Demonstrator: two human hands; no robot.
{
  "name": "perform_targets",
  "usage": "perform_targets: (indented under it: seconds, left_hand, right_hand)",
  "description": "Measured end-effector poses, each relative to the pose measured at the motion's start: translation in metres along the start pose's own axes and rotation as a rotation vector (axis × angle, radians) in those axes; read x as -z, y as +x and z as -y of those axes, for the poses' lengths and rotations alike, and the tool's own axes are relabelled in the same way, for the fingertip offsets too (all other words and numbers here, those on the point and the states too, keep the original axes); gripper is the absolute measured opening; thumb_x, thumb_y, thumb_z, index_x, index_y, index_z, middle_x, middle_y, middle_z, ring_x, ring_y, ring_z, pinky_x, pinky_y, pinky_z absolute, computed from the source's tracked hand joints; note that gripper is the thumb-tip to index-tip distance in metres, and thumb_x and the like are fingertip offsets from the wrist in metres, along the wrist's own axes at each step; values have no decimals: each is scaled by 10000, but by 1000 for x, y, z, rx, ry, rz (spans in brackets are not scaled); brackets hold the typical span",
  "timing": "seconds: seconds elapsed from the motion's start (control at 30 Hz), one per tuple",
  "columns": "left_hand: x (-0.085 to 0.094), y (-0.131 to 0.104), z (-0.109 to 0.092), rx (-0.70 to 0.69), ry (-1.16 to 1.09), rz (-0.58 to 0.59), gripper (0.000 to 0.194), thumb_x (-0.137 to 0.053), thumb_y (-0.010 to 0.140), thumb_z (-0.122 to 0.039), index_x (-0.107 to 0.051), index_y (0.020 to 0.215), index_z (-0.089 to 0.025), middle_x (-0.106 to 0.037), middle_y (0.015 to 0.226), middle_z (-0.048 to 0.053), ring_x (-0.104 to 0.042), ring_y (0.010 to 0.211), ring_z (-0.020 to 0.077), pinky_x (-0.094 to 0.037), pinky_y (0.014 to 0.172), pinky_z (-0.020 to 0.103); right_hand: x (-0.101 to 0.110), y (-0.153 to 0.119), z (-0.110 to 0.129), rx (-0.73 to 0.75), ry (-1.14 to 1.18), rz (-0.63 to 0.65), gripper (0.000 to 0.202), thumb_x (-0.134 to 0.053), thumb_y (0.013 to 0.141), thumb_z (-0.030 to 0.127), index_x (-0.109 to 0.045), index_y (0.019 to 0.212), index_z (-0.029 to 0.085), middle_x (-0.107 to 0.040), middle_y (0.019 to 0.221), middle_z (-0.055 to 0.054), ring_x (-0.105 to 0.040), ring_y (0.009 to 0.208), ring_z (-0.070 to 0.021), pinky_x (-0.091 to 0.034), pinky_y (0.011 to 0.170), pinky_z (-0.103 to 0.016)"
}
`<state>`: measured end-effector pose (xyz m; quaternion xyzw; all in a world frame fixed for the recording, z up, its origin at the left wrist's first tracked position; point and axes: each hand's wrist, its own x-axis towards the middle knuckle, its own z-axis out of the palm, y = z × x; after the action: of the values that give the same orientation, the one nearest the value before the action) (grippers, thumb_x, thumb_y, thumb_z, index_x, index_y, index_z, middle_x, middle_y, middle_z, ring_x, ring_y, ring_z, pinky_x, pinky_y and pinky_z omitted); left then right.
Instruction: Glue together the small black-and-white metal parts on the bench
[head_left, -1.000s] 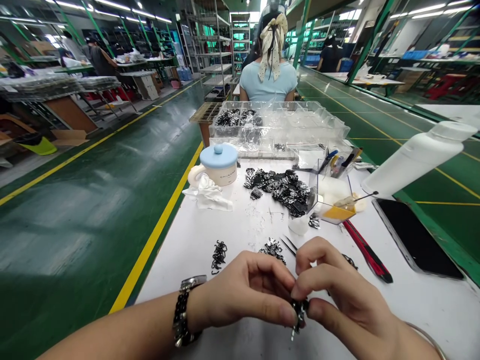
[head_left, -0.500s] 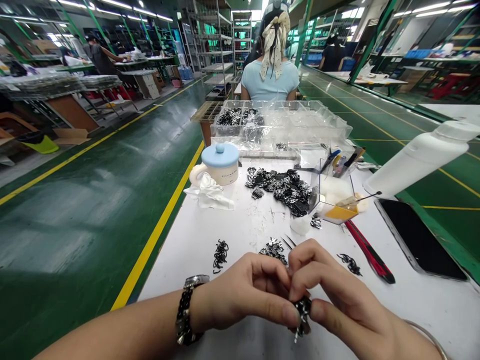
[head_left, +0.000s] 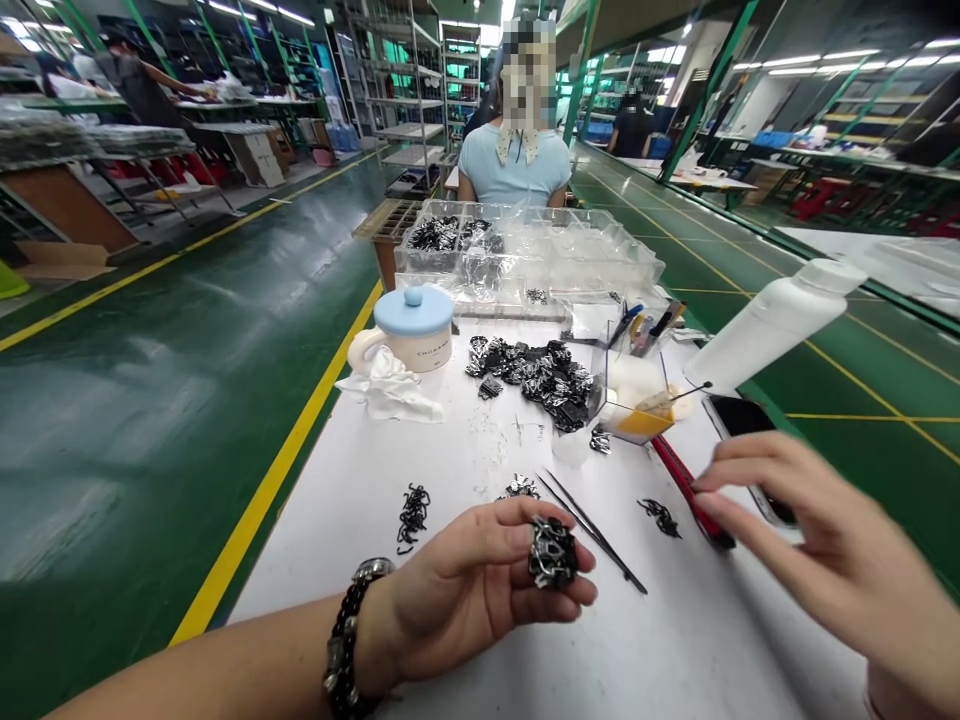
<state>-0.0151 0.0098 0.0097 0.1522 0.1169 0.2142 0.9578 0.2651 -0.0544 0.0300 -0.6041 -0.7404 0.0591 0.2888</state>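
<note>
My left hand (head_left: 480,570) is closed on a small black part with silvery metal pieces (head_left: 553,553), pinched between thumb and fingers with the palm turned up. To the right, my right hand (head_left: 817,550) hovers over the red utility knife (head_left: 686,490), slightly blurred. Its thumb and index fingertips are pressed close together; whatever is between them is too small to make out. Black tweezers (head_left: 596,535) lie on the table between the hands. Behind my left fingers is a partly hidden pile of small silvery pieces (head_left: 521,487).
Black parts (head_left: 536,375) are heaped mid-table. Small black hooked pieces (head_left: 413,515) lie left, others (head_left: 660,518) right. Around them stand a blue-lidded mug (head_left: 414,340), crumpled tissue (head_left: 390,388), clear pen holder (head_left: 637,405), white bottle (head_left: 776,320) and phone (head_left: 742,420). A person (head_left: 514,165) sits ahead.
My right hand has left the part and moved right, over the knife. My left hand has turned palm up, showing the part. The view has shifted right, and the tweezers show fully.
</note>
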Motion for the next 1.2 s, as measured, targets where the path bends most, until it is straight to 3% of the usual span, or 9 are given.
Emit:
perform_targets:
  seconds: [0.1, 0.3, 0.53, 0.7, 0.87, 0.97, 1.1, 1.2]
  left_hand:
    - [0, 0, -2, -13, 9, -8, 211, -680, 766, -160, -678, 967, -93, -713, 919, 125, -710, 822, 181, -551, 746, 238]
    - [1, 2, 1, -21, 36, -19, 231, -711, 739, -170, -682, 958, -104, -723, 907, 117, -713, 811, 182, -555, 730, 237]
    - [3, 1, 1, -49, 62, -10, 227, -713, 735, -172, -678, 948, -101, -721, 906, 116, -715, 803, 182, -558, 714, 231]
    - [2, 1, -1, -44, 60, -31, 227, -715, 733, -168, -680, 948, -104, -719, 896, 113, -715, 795, 181, -556, 716, 233]
    - [2, 1, -2, -54, 63, -53, 234, -727, 721, -181, -682, 937, -105, -717, 890, 113, -713, 789, 183, -553, 722, 239]
    - [2, 2, -3, -62, 62, -64, 244, -738, 706, -179, -683, 932, -102, -717, 887, 114, -713, 787, 187, -552, 722, 244]
    - [1, 3, -3, -85, 53, -90, 241, -746, 699, -173, -682, 918, -99, -716, 873, 109, -711, 785, 186, -550, 728, 248]
    - [1, 4, -4, -94, 60, -102, 238, -743, 700, -165, -675, 919, -98, -712, 879, 110, -705, 808, 189, -545, 741, 251]
  right_hand:
    - [-22, -8, -24, -37, -220, 176, 161, -520, 878, 373, -603, 913, 240, -539, 938, -61, -514, 830, -209, -367, 726, -369]
    - [-50, -12, -31, -146, -256, 217, 188, -483, 894, 359, -595, 866, 211, -542, 907, -70, -507, 805, -211, -361, 703, -364]
    - [-44, -10, -32, -208, -187, 206, 225, -461, 892, 375, -602, 828, 212, -593, 875, -66, -554, 785, -209, -408, 709, -362]
    - [-33, -15, -31, -273, -125, 191, 238, -490, 869, 403, -612, 796, 212, -616, 731, -35, -547, 624, -168, -421, 579, -301]
    - [-26, -12, -18, -285, 3, 153, 263, -429, 916, 436, -593, 996, 246, -630, 903, -38, -589, 751, -158, -465, 586, -249]
    - [-22, -6, -3, -284, 202, 128, 202, -511, 892, 429, -614, 973, 276, -629, 967, -24, -603, 839, -152, -492, 663, -216]
    - [-17, 5, 27, -329, 389, 55, 143, -660, 797, 405, -654, 845, 270, -661, 878, -14, -630, 787, -146, -520, 648, -172]
    - [-16, 16, 50, -314, 571, 41, 173, -732, 739, 353, -695, 902, 308, -671, 792, 4, -636, 698, -121, -529, 592, -137]
